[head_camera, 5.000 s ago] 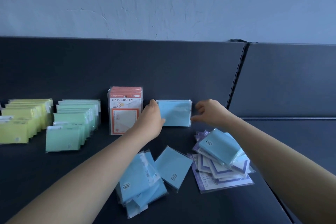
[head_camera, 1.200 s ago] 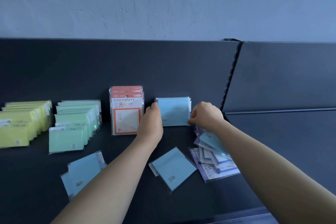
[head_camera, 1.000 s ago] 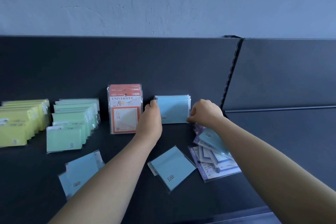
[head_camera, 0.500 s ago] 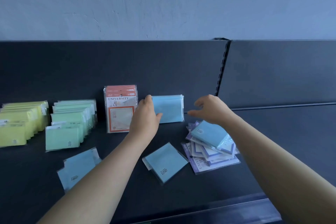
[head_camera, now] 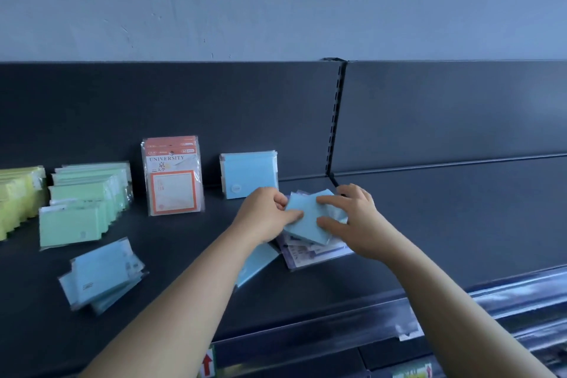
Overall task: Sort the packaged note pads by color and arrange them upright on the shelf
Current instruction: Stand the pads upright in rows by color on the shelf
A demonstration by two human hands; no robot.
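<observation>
**Step in hand.** One blue pad [head_camera: 306,221] is being taken from the mixed pile [head_camera: 316,255], which lies toward the right end of the shelf [head_camera: 190,255], between its back and front edges. The pad is tilted just above the pile and is not yet upright.

**Grip.**
- Left hand [head_camera: 264,213]: thumb and fingers [head_camera: 280,201] pinch the pad's left edge.
- Right hand [head_camera: 352,218]: its fingers [head_camera: 329,200] are spread over the pad's top face and the thumb is curled against the near side, so the pad is clamped from both sides.

Judgement: a two-handed hold lets the glossy wrapper be turned to vertical without slipping.

**Sorted groups.** All of them stand upright in rows that start at the back edge, with the back panel [head_camera: 214,107] behind them as a stop.
- The yellow row [head_camera: 18,196] is at the left end.
- The green row [head_camera: 82,202] is beside it.
- The orange packs [head_camera: 173,175] come next.
- The blue row [head_camera: 248,173] is just behind the left hand.

Judgement: the held pad belongs at the front of the blue row.

**Unsorted.**
- A loose blue stack [head_camera: 101,273] lies flat toward the front edge, well left of the left forearm.
- A flat blue pack [head_camera: 257,261] is partly hidden under that forearm.
- Purple-printed packs make up the rest of the mixed pile, and no purple row is present.
</observation>
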